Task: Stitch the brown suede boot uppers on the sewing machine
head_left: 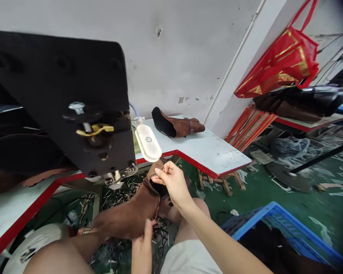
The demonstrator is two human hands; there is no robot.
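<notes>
A brown boot upper (131, 215) hangs over my lap, below the head of a black sewing machine (74, 95). Its dark opening faces right. My right hand (171, 180) is closed, with thumb and forefinger pinching at the edge of that opening. Lower down, my left hand (143, 241) grips the underside of the upper; its thumb shows, while the other fingers are hidden beneath the leather. A lit white lamp (148, 142) hangs just above my right hand, beside the machine.
Another brown boot upper (180, 126) lies on the white, red-edged table (217, 152). A blue crate (274, 213) with dark pieces stands at lower right. Beyond it, a red bag (286, 61) rests near stacked uppers (297, 102). Scraps litter the green floor (254, 201).
</notes>
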